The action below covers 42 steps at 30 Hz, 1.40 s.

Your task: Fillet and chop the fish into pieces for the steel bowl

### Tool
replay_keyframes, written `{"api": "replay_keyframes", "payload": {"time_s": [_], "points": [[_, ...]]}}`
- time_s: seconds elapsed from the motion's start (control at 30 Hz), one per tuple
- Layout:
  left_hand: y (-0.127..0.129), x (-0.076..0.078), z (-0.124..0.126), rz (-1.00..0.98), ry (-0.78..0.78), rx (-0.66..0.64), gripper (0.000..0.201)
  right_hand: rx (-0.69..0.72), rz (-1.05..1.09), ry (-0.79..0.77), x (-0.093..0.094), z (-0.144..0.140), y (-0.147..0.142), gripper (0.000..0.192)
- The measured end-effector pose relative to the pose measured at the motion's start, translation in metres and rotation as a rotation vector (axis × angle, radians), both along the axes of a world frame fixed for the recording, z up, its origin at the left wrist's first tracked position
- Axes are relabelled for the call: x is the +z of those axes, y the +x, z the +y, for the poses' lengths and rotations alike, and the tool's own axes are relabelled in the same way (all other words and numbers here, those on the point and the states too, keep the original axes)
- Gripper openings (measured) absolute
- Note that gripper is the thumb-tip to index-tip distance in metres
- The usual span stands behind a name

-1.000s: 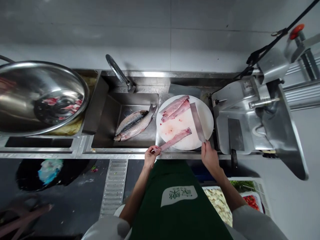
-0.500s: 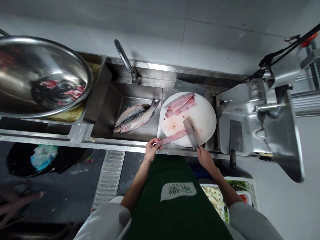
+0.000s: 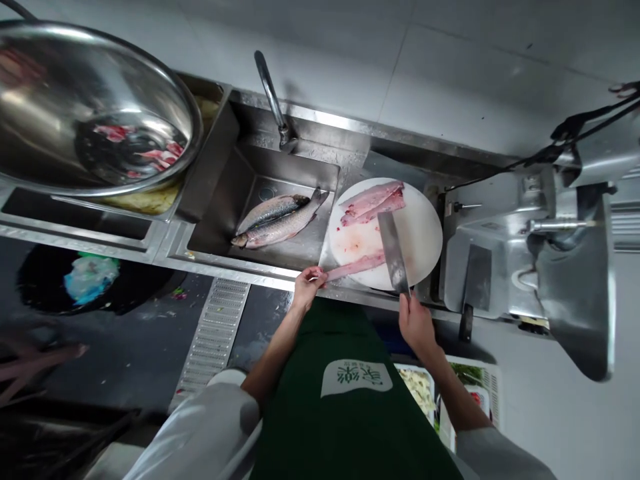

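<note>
A round white cutting board (image 3: pixel 423 233) sits on the steel counter right of the sink. My left hand (image 3: pixel 309 283) pinches the near end of a long pink fish strip (image 3: pixel 356 265) lying across the board's front edge. My right hand (image 3: pixel 415 321) grips the handle of a cleaver (image 3: pixel 393 250), whose blade lies over the right end of that strip. Two fish fillets (image 3: pixel 373 201) rest at the board's far side.
Two whole fish (image 3: pixel 277 220) lie in the sink (image 3: pixel 260 250) under a faucet (image 3: pixel 273 100). A big steel bowl (image 3: pixel 60 87) with red scraps stands at the left. A metal slicing machine (image 3: pixel 540 247) stands at the right, a second cleaver (image 3: pixel 470 283) by it. Food trays (image 3: pixel 465 390) lie below.
The cleaver came from the board's right side onto the strip and now lies more upright across its end. My left hand kept its hold. The view shifted left and down.
</note>
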<state>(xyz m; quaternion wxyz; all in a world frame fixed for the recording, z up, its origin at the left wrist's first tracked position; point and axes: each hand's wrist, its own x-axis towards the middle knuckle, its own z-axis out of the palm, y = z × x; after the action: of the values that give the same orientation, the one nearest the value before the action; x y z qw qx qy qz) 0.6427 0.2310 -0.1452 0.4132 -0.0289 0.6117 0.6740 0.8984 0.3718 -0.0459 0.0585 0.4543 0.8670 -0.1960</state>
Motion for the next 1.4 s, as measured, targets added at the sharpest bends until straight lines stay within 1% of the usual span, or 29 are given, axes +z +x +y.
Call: {"api": "replay_keyframes", "payload": {"time_s": [0.03,0.13,0.2,0.3,0.4,0.5,0.57,0.6,0.67,0.73,0.77,0.83,0.9,0.93,1.03,1.07,1.1,1.2,1.27,1.33,1.4], "points": [[0.0,-0.001,-0.002,0.001,0.0,0.004,0.056,-0.01,-0.016,-0.032,-0.003,-0.002,-0.002,0.038],[0.001,-0.005,-0.001,0.004,-0.003,0.016,0.054,-0.007,-0.105,-0.209,-0.014,0.003,-0.003,0.03],[0.006,-0.007,0.007,0.017,0.01,0.006,0.05,-0.007,-0.121,-0.252,-0.017,0.015,0.004,0.028],[0.019,-0.011,0.028,0.078,0.031,-0.045,0.038,-0.009,-0.145,-0.181,-0.01,0.031,0.014,0.028],[0.03,-0.013,0.041,0.134,-0.001,-0.063,0.032,0.025,-0.17,-0.08,0.002,0.032,0.014,0.028],[0.033,-0.014,0.037,0.115,-0.009,-0.022,0.037,0.024,-0.086,0.054,0.007,0.019,0.004,0.033],[0.032,-0.013,0.03,0.09,0.008,-0.004,0.04,-0.004,-0.045,0.088,0.005,0.01,-0.004,0.037],[0.031,-0.013,0.028,0.079,0.011,0.002,0.041,-0.009,-0.061,0.057,0.003,0.007,-0.008,0.037],[0.031,-0.012,0.027,0.067,0.004,0.019,0.04,0.004,-0.135,-0.059,0.0,0.007,-0.01,0.034],[0.031,-0.012,0.03,0.068,-0.008,0.037,0.038,0.028,-0.19,-0.132,0.002,0.01,-0.009,0.032],[0.031,-0.012,0.031,0.072,-0.007,0.042,0.038,0.034,-0.184,-0.119,0.004,0.012,-0.008,0.034],[0.03,-0.012,0.032,0.081,0.004,0.041,0.037,0.028,-0.117,-0.032,0.008,0.012,-0.009,0.037],[0.029,-0.012,0.031,0.08,0.017,0.043,0.037,0.017,-0.064,0.007,0.007,0.007,-0.015,0.04],[0.029,-0.012,0.03,0.076,0.018,0.046,0.038,0.014,-0.067,-0.021,0.004,0.005,-0.019,0.039],[0.029,-0.013,0.032,0.065,0.013,0.056,0.039,0.032,-0.152,-0.207,-0.006,0.008,-0.023,0.034],[0.031,-0.013,0.035,0.067,0.015,0.052,0.038,0.033,-0.181,-0.244,-0.008,0.012,-0.02,0.034],[0.033,-0.013,0.04,0.074,0.019,0.042,0.037,0.024,-0.205,-0.248,-0.01,0.018,-0.016,0.033],[0.043,-0.014,0.06,0.13,0.022,-0.006,0.034,0.0,-0.254,-0.147,-0.004,0.032,-0.002,0.033],[0.049,-0.015,0.07,0.18,0.0,-0.002,0.037,0.022,-0.237,-0.072,0.002,0.032,0.001,0.033],[0.052,-0.017,0.072,0.2,-0.028,0.036,0.043,0.046,-0.168,-0.008,0.004,0.025,-0.005,0.036],[0.053,-0.019,0.069,0.181,-0.039,0.058,0.044,0.057,-0.125,0.006,0.004,0.016,-0.015,0.039]]}}
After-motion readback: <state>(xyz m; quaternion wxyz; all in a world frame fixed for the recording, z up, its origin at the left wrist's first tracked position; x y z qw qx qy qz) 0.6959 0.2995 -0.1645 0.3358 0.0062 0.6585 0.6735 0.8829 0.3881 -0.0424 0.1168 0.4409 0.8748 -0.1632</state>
